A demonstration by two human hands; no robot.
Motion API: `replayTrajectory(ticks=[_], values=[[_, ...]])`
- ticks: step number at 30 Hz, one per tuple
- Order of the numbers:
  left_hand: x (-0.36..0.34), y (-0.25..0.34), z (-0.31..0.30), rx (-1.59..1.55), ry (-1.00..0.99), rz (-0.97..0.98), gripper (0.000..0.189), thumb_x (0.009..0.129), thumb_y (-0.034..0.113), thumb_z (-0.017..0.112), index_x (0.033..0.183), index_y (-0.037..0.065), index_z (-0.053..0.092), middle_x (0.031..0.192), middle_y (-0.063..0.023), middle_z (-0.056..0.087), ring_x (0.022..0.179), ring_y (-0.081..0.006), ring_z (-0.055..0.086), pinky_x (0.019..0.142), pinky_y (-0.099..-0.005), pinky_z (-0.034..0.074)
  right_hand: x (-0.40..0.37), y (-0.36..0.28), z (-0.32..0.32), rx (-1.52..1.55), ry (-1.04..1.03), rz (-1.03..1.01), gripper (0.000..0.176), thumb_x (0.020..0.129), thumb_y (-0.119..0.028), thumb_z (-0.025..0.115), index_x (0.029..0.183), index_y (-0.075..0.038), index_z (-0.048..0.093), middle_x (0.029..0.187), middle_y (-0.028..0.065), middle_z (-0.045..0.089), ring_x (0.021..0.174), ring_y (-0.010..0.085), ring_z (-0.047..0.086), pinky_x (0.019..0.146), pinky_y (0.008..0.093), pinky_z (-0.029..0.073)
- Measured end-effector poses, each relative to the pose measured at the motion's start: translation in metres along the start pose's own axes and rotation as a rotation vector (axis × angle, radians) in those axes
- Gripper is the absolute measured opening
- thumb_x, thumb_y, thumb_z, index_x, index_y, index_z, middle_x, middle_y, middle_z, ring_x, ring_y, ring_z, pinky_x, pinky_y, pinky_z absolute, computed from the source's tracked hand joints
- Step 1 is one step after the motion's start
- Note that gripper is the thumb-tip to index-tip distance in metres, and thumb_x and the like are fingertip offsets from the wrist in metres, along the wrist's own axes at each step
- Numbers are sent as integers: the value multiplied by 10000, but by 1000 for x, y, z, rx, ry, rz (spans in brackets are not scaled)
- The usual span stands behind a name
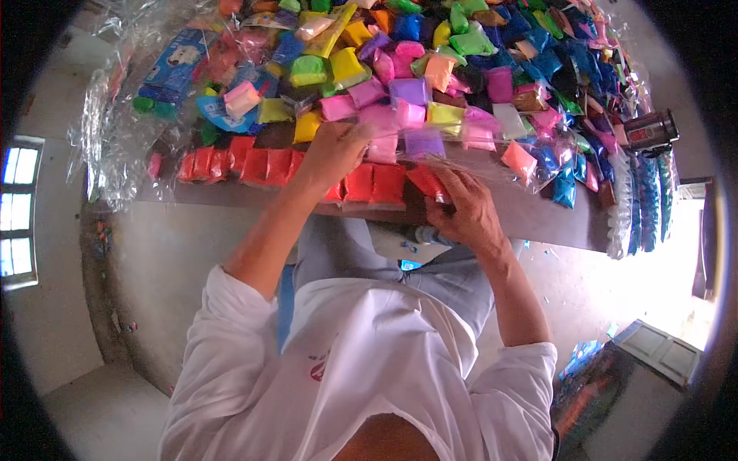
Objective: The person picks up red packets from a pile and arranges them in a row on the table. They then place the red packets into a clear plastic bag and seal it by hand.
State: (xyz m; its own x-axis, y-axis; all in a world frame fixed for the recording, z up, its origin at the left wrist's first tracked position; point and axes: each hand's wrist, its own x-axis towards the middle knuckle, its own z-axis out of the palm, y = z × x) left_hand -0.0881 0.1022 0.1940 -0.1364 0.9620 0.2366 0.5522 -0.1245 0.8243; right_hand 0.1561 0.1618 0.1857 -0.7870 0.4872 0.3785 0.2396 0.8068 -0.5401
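Observation:
My left hand (336,156) is closed, its fingertips pinched at what looks like the end of a clear plastic wrapper, blurred above the pink and purple packets. At the table's front edge my right hand (467,206) has its fingers closed over a small red packet (425,181). Beside that packet a row of red packets (373,184) lies side by side along the edge, running left beneath my left forearm. Just beyond my hands are a purple packet (423,144) and a pink packet (382,147).
Many coloured packets cover the far part of the dark table (530,203). Clear plastic bags (115,146) pile up at the left, near a blue printed pack (175,65). A dark can (650,131) lies at the right, above hanging strips of packets (636,203).

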Motion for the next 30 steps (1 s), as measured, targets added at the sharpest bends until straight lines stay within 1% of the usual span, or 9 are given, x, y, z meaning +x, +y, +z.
replayTrajectory(ticks=[2,3,6,8,15,17,20,22,30], values=[[-2,7,-3,-177,-64,-385,316,887,286,502,661,64,503,504,-90,458,434,-205,483,421,-327,377,-2,1,1,-17,67,-8,471,739,-135,628,1191,-88,507,1059,176,589,957,374,571,828,434,480],[-3,4,-2,-177,-62,-387,316,887,286,502,661,64,503,504,-90,458,434,-205,483,421,-327,377,-3,1,3,-25,60,1,466,741,-132,627,1189,-82,507,1067,175,586,965,367,571,829,429,482],[0,2,4,-6,-31,19,417,878,360,510,605,43,498,473,-46,448,421,-139,465,400,-303,358,-1,-1,5,-70,32,12,462,744,-123,624,1188,-78,507,1074,173,585,973,354,572,834,424,484],[-2,12,5,-263,-69,-397,443,869,431,485,578,97,462,470,17,419,399,-86,407,379,-249,310,1,-1,7,-99,7,13,462,744,-117,621,1190,-80,507,1073,172,586,975,347,573,838,424,484],[0,8,-3,-186,-45,-371,453,875,435,472,573,97,474,471,22,417,401,-84,398,383,-248,302,-6,-7,2,-24,84,65,483,700,-72,627,1170,-111,522,1094,157,581,989,341,578,821,409,501],[-1,4,-2,-111,-37,-195,456,875,435,474,569,97,474,469,19,415,407,-84,401,387,-247,300,-9,-17,-6,55,93,143,489,689,-61,627,1165,-104,522,1095,156,580,988,342,582,817,407,504],[-2,11,-1,-256,-14,-371,406,862,296,502,532,61,468,454,-2,426,410,-81,422,399,-264,329,-8,-33,-26,-20,80,319,467,683,-52,625,1137,-79,521,1051,164,594,973,347,591,797,408,505],[-2,9,0,-274,-27,-400,425,869,361,493,552,80,466,467,5,422,412,-84,413,398,-255,317,-5,-44,-43,152,-4,514,412,682,-56,621,1080,-60,516,1006,172,604,945,355,599,769,415,501],[0,12,4,-297,-37,-438,454,878,434,484,566,105,451,480,11,417,418,-86,404,400,-246,303,-3,-30,-41,-65,-110,470,347,694,-81,605,1023,-33,505,961,180,602,897,364,598,762,424,492]])
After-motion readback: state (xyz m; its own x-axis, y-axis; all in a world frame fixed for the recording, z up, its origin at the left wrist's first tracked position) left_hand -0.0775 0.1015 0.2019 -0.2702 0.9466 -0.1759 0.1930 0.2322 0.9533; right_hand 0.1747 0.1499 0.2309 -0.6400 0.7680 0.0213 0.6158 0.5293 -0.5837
